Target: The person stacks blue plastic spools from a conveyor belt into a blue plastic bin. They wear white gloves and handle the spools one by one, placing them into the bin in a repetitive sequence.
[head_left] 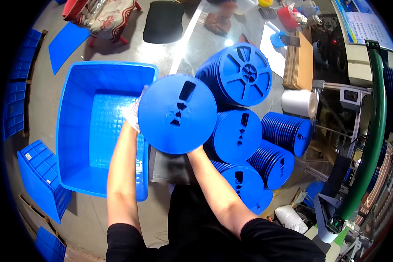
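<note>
A round blue plastic reel (161, 126) with cut-out slots faces me between my two hands, just right of a large blue tub (150, 70). My left hand (132, 115), in a whitish glove, grips the reel's left edge, some fingers hidden behind it. At the lower right edge, my right hand (197, 150) holds the reel from behind; its fingers are out of sight. Whether more reels lie behind this one I cannot tell. The tub's visible floor is bare, its right wall close to my left forearm. Rows of similar blue reels (238, 136) lie to the right.
Beneath the reel shows a grey metal tabletop (166, 168). A white roll (298, 103) and cardboard sheets (303, 65) stand at the far right. A green tube (371, 131) rises beside machinery. Blue crates (46, 179) line the left; a red chair (111, 19) and black stool (163, 22) stand far off.
</note>
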A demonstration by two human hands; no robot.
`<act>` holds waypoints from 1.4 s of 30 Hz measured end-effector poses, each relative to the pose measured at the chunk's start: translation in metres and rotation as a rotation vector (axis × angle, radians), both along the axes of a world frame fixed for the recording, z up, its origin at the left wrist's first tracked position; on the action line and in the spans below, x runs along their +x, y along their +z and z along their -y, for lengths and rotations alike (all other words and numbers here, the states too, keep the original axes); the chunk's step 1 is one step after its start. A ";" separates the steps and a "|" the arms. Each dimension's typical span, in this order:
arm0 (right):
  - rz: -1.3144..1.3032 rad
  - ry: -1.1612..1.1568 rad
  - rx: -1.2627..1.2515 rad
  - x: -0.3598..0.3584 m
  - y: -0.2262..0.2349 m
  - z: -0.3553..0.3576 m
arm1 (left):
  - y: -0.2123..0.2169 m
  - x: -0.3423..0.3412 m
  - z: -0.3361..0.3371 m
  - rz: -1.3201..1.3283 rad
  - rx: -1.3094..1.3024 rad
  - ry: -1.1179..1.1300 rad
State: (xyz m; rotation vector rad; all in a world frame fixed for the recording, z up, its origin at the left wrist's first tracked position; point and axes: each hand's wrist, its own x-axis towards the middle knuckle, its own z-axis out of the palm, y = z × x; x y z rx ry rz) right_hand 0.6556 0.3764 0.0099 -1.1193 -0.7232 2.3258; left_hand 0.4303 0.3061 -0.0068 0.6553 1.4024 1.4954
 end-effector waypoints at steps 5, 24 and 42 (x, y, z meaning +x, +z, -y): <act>-0.091 -0.180 -0.110 -0.009 0.014 -0.008 | 0.014 0.000 -0.022 0.208 -0.112 -0.053; 0.029 0.120 -0.267 0.156 0.260 0.060 | 0.054 0.086 0.035 0.280 -0.214 0.779; -0.062 1.169 0.369 0.562 0.453 -0.007 | 0.272 0.342 0.156 0.055 -0.080 1.137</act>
